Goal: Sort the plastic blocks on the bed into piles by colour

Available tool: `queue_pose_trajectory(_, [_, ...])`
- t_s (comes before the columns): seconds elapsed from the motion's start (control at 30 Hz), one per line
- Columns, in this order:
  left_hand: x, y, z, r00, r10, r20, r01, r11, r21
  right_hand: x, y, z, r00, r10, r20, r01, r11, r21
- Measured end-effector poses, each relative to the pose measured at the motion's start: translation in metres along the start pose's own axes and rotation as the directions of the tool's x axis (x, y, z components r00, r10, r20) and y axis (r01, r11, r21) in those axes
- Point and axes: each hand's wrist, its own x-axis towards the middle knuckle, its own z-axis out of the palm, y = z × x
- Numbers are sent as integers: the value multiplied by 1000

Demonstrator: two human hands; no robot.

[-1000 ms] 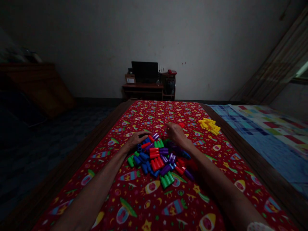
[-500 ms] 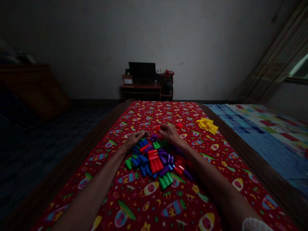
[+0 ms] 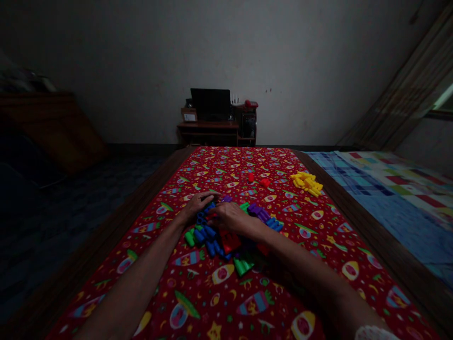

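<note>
A pile of plastic building blocks, with blue blocks, green blocks and purple blocks, lies on the red patterned cloth. At the pile's left edge rests my left hand, fingers stretched out beside the blue pieces. My right hand reaches across the middle of the pile with bent fingers. Its fingertips close on a small red block, mostly hidden beneath them. A larger red block shows under the right wrist. Beyond the pile lie two loose red blocks.
Yellow blocks form a separate heap near the table's right edge. The red cloth covers the wooden table. A desk with a monitor stands against the far wall; a bed with checked covers is to the right.
My right hand has come back from the far side of the pile to its left-middle part. A red block now lies beside the other red one beyond the pile. The left hand has barely moved.
</note>
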Motion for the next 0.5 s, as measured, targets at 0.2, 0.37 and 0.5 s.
queue_pose_trajectory(0.2, [2,-5,-1,1000,19,-1,-19,999,50,4,15,-1,990,115,-83,-100,980,169])
queue_pose_trajectory(0.37, [0,-8,2,1000,-11,-11,10,999,-50,0,64,-30,855,427,-295,-306,874,378])
queue_pose_trajectory(0.5, [-1,-8,3,1000,-6,-3,5,995,-96,-24,105,-44,749,559,-357,-541,826,158])
